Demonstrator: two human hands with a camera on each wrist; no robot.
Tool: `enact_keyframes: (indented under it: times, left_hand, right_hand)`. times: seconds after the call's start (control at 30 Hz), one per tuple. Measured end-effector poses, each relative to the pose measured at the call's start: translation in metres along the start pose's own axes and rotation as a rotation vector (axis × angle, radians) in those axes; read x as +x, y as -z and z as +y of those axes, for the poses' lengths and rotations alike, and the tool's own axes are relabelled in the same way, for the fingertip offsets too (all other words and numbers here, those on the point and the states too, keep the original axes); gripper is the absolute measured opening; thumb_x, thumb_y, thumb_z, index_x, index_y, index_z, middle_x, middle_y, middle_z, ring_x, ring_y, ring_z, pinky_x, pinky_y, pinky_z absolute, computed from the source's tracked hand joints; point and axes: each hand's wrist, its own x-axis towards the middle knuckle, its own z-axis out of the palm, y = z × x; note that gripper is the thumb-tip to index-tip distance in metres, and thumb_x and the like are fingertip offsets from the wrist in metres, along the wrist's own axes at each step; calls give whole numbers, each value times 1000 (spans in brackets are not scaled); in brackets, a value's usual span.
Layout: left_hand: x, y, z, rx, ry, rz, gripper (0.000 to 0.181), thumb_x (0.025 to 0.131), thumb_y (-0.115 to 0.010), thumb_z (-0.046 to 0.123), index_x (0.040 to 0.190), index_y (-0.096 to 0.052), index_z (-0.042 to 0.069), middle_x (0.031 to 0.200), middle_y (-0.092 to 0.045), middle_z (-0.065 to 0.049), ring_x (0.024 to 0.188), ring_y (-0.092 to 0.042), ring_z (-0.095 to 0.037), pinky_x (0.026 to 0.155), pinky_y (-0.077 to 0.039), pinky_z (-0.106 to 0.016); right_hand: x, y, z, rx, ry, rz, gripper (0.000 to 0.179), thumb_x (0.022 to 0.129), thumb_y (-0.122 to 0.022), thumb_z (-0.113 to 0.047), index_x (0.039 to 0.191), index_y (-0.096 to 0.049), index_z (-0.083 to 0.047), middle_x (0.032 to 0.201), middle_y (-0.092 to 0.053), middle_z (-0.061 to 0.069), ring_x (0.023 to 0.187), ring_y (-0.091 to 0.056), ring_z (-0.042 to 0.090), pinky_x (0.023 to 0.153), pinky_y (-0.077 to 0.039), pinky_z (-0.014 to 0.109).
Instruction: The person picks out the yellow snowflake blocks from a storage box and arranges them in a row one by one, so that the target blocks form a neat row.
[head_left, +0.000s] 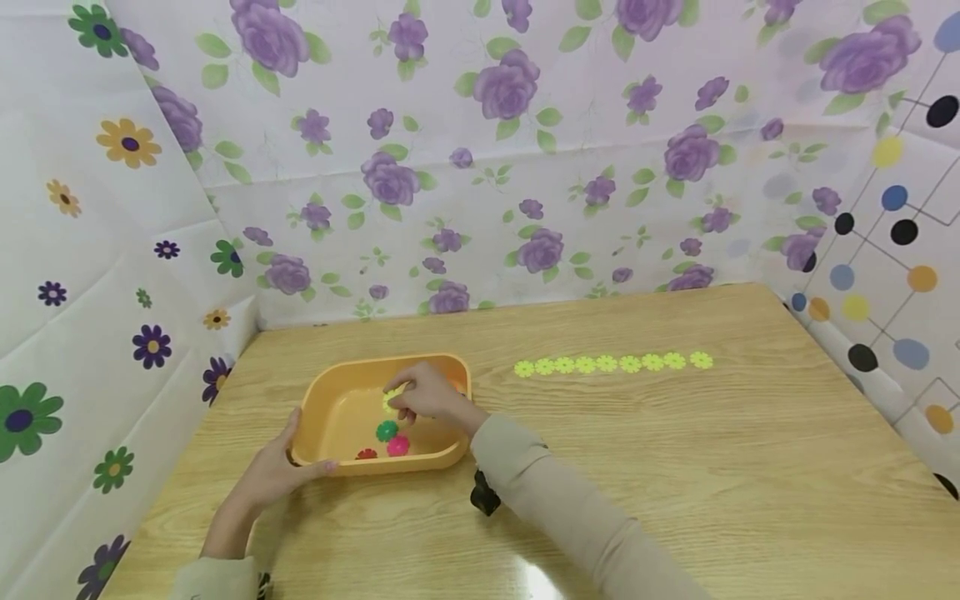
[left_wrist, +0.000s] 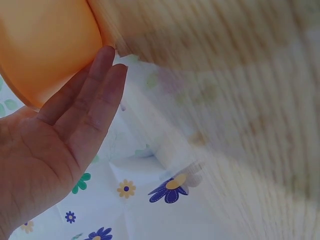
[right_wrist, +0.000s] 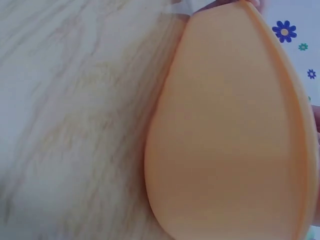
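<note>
An orange plastic basin (head_left: 330,372) stands on the left part of the table. My left hand (head_left: 273,471) holds its near left corner, thumb on the front rim and fingers along the outer wall; in the left wrist view the fingers of the left hand (left_wrist: 75,115) lie against the basin (left_wrist: 50,45). Inside the basin, my right hand (head_left: 427,393) pinches a yellow flower-shaped disc (head_left: 388,402), partly covered by the fingers. Near it lie a green disc (head_left: 387,431), a pink disc (head_left: 398,446) and a red disc (head_left: 367,454). The basin's outer wall (right_wrist: 225,125) fills much of the right wrist view.
A row of several yellow flower-shaped discs (head_left: 606,363) runs across the table (head_left: 675,467) right of the basin. The last one on the right (head_left: 701,360) sits slightly apart. Flower-printed sheets (head_left: 480,183) stand behind and at the left; a dotted sheet covers the right side.
</note>
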Motion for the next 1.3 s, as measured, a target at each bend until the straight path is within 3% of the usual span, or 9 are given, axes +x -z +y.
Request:
enact_keyframes:
  times: [0.2, 0.37, 0.47, 0.57, 0.77, 0.9, 1.13, 1.3]
  left_hand:
    - [-1, 0, -1, -2, 3, 1, 111, 76, -73, 36, 143, 8, -1, 145, -2, -32, 129, -14, -49, 102, -19, -58]
    - [-1, 0, -2, -8, 6, -2, 111, 76, -73, 36, 143, 8, 0, 145, -1, -31, 129, -13, -49, 102, -18, -58]
    - [-2, 0, -2, -10, 2, -2, 111, 76, -73, 35, 143, 8, -1, 145, 0, -31, 129, -12, -49, 102, -17, -58]
    - [-2, 1, -2, -9, -3, -1, 111, 76, -73, 35, 142, 8, -1, 145, -1, -32, 129, -13, -49, 102, -18, -58]
    - [-1, 1, -3, -9, -8, -2, 110, 76, -73, 34, 142, 8, -2, 145, -1, -32, 129, -14, -49, 102, -19, -58]
    - [0, 0, -4, -14, -5, -7, 110, 77, -73, 34, 142, 8, -2, 145, -1, -31, 129, -15, -49, 101, -19, -58]
    - [1, -1, -3, -10, -10, -4, 111, 76, -73, 34, 142, 9, -1, 145, 0, -31, 129, -13, -49, 101, -18, -59]
    - [1, -1, -2, -7, -13, 2, 111, 76, -73, 35, 142, 8, -2, 145, -1, -31, 129, -13, -49, 101, -18, -59]
  right_hand:
    - [-7, 14, -5, -20, 1, 36, 24, 86, -60, -5, 109, -65, 0, 57, -62, 11, 59, -60, 39, 54, -52, 42]
    - [-13, 27, -6, -32, 21, 80, 21, 84, -61, -4, 104, -67, -1, 59, -63, 13, 50, -57, 32, 37, -41, 26]
    - [-17, 36, -6, -46, 31, 96, 20, 84, -61, -4, 102, -68, -1, 61, -63, 15, 46, -55, 24, 40, -45, 31]
    - [-21, 44, -6, -63, 34, 109, 18, 84, -61, -3, 100, -68, -1, 65, -64, 17, 50, -58, 26, 50, -51, 39]
    - [-30, 60, -1, -78, 49, 142, 19, 83, -61, -2, 100, -68, 0, 73, -63, 24, 55, -57, 33, 44, -44, 24]
    - [-37, 72, 5, -76, 59, 160, 19, 83, -60, -1, 100, -68, -1, 68, -63, 22, 60, -57, 43, 46, -50, 33]
    - [-50, 100, 14, -104, 45, 194, 19, 84, -59, -2, 101, -68, 0, 59, -61, 10, 50, -57, 29, 50, -51, 41]
    - [-62, 121, 20, -124, 27, 211, 18, 85, -58, -3, 100, -68, -4, 59, -61, 10, 46, -53, 18, 53, -50, 47]
